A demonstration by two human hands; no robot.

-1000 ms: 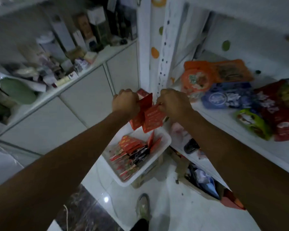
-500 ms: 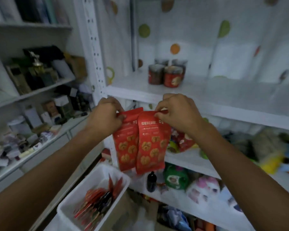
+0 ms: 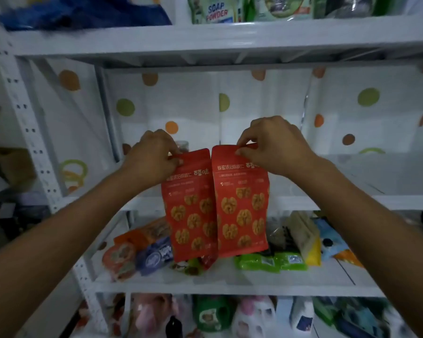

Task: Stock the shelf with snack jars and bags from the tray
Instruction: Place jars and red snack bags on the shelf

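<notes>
A white metal shelf unit (image 3: pixel 230 42) fills the view, its back hung with a dotted sheet (image 3: pixel 266 111). The middle shelf (image 3: pixel 352 198) runs across from 9 to 3 o'clock, and a jar (image 3: pixel 182 145) shows on it behind the left knuckles. On the shelf below, toward 6 o'clock, lie mixed snack packs, a green bag (image 3: pixel 270 262) among them. At 12 o'clock the top shelf carries a soap powder pouch (image 3: pixel 216 12).

Two red walnut bags hang upright side by side at the centre, in front of the middle shelf's front edge, edges nearly touching. The left hand (image 3: pixel 154 157) is pinched onto the top corner of the left bag (image 3: pixel 191 211); the right hand (image 3: pixel 274 145) is pinched onto the top edge of the right bag (image 3: pixel 242 203).
</notes>
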